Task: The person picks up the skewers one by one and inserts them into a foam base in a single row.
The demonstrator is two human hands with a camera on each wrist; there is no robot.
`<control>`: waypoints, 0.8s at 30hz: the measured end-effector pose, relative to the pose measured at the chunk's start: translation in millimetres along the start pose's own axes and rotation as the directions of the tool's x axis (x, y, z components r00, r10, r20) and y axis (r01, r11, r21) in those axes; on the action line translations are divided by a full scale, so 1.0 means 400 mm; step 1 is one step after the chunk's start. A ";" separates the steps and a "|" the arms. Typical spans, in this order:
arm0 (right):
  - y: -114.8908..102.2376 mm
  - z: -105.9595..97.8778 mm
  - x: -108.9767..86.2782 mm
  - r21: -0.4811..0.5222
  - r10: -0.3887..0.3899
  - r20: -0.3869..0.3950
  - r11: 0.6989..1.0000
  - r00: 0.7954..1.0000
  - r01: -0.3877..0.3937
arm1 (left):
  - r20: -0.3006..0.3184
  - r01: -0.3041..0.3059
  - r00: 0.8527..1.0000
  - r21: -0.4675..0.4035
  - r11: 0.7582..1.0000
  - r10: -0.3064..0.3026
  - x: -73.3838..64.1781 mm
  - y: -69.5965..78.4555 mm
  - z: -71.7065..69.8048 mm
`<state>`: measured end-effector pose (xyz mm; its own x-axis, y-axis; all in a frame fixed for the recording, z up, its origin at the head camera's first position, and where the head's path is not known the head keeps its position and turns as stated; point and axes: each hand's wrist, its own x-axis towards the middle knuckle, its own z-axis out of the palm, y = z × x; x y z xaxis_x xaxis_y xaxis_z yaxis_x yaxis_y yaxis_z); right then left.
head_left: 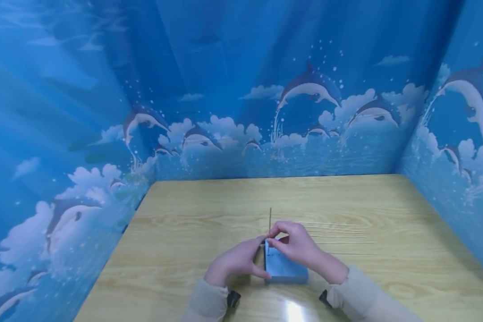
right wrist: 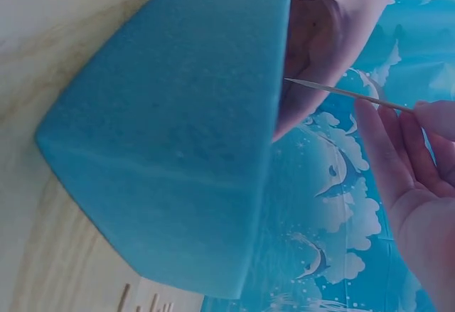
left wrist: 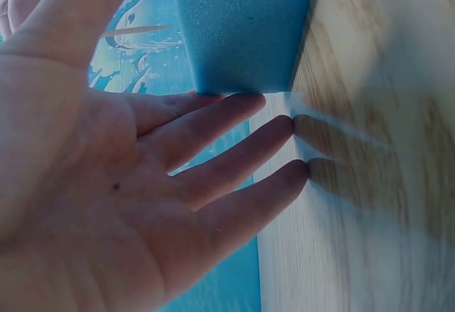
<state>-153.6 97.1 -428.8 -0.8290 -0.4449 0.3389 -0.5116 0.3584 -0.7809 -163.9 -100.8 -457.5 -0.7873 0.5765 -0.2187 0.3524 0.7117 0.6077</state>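
Note:
A blue foam block (head_left: 289, 269) lies on the table with a row of small dark marks on its top. My left hand (head_left: 240, 260) holds it at the left side, thumb at the near corner and index finger at the far one. In the left wrist view, fingertips meet the block's end and the lower fingers reach down to the tabletop. Above the block, my right hand (head_left: 299, 245) pinches a thin wooden skewer (right wrist: 334, 90) between thumb and fingers. The skewer stands nearly upright in the head view, its pointed lower tip right at the block's top.
Several more skewers (head_left: 346, 243) lie side by side on the wood-grain table (head_left: 185, 241), to the right of and behind the block. Blue curtains (head_left: 225, 89) printed with dolphins and clouds hang at the back and both sides.

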 end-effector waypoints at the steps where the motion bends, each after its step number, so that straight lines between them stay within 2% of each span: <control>1: 0.003 0.003 0.000 -0.001 -0.006 0.000 1.000 1.000 0.006 | -0.003 -0.007 1.000 0.005 1.000 0.007 0.000 -0.001 0.001; 14: 0.022 0.020 -0.008 0.014 -0.010 0.008 1.000 1.000 0.010 | -0.012 -0.006 1.000 0.004 1.000 0.007 -0.005 -0.004 0.007; 24: 0.028 0.021 -0.001 -0.029 0.003 0.029 1.000 1.000 -0.002 | -0.010 0.003 1.000 0.019 1.000 -0.003 -0.001 -0.008 0.005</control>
<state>-157.1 94.3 -442.0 -0.8233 -0.4679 0.3213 -0.5165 0.3827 -0.7660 -163.7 -102.7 -460.8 -0.7932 0.5707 -0.2125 0.3597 0.7206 0.5927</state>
